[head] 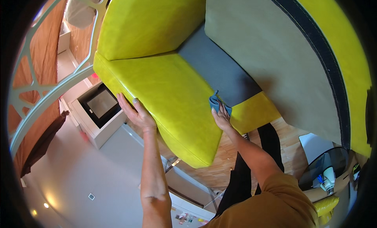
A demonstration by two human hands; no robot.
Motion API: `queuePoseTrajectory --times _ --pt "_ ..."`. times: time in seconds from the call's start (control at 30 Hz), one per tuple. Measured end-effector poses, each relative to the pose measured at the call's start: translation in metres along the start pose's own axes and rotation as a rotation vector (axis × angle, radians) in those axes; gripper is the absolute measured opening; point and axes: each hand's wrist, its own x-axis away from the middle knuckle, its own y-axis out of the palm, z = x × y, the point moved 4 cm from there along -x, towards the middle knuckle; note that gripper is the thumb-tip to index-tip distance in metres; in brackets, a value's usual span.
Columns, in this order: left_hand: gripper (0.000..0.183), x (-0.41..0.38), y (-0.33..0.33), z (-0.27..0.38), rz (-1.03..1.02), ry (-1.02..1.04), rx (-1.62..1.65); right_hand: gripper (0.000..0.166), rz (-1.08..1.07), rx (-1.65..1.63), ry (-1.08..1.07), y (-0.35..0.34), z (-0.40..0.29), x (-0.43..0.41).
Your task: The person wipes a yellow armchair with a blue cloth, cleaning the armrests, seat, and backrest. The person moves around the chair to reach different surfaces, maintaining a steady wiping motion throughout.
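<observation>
My left hand (137, 113) lies against the outer side of a yellow leather-like sofa armrest (168, 92), fingers slightly apart and holding nothing. A crumpled blue cloth (215, 101) is in my right hand (221, 117), pressed at the inner edge of the armrest where it meets the grey fabric seat base (223, 68). Just below that hand is the yellow front corner of the base (254, 113). A large seat cushion (265, 51) stands tilted up on the right, its beige underside and black strip (321, 45) showing. The yellow backrest (150, 24) rises behind the armrest.
A white openwork partition (56, 86) curves along the left, with orange-brown curtains (44, 45) behind it. Wooden floor (291, 151) shows around my legs. At lower right, a dark glass-topped table (312, 172) holds a white bottle-like container (328, 178).
</observation>
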Motion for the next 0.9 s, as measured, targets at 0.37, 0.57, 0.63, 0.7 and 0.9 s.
queuePoseTrajectory --times 0.37,0.57,0.63,0.7,0.9 --pt "0.059 0.002 -0.004 -0.005 -0.006 -0.022 -0.058 0.057 0.041 -0.324 -0.170 0.006 -0.088 0.195" --pt "0.059 -0.001 0.000 -0.001 -0.001 -0.021 -0.107 0.059 0.032 -0.354 -0.074 0.006 -0.058 0.138" --pt "0.059 -0.001 0.000 -0.003 0.018 -0.013 -0.127 0.057 0.067 -0.449 -0.032 0.006 -0.058 0.139" --pt "0.060 0.000 0.001 -0.005 0.020 -0.017 -0.138 0.057 0.090 -0.366 -0.180 0.004 -0.072 0.167" --pt "0.060 -0.001 0.007 -0.008 0.084 -0.027 -0.163 0.056 0.167 -0.141 -0.518 -0.010 -0.130 0.203"
